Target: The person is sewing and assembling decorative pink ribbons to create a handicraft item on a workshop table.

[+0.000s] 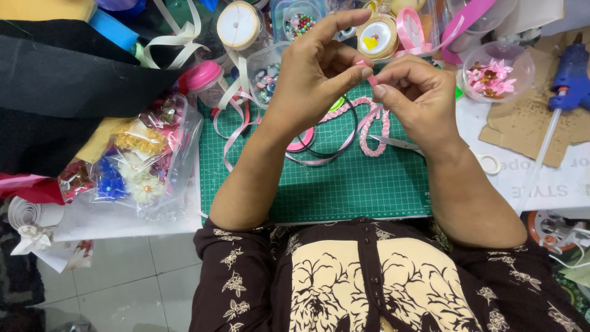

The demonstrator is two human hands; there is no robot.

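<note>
A floral-print shirt (369, 276) fills the foreground. Above the gridded green cutting mat (344, 184), the left hand (313, 74) and right hand (418, 92) together pinch a small pink ribbon piece (370, 76) between their fingertips.

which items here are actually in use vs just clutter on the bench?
In use:
left hand and right hand, both pinching a small pink ribbon piece
green cutting mat under the hands

Lying about:
scissors
pink lace trim
blue glue gun
bowl of pink flowers
bead containers
bags of fabric flowers
black fabric
</note>
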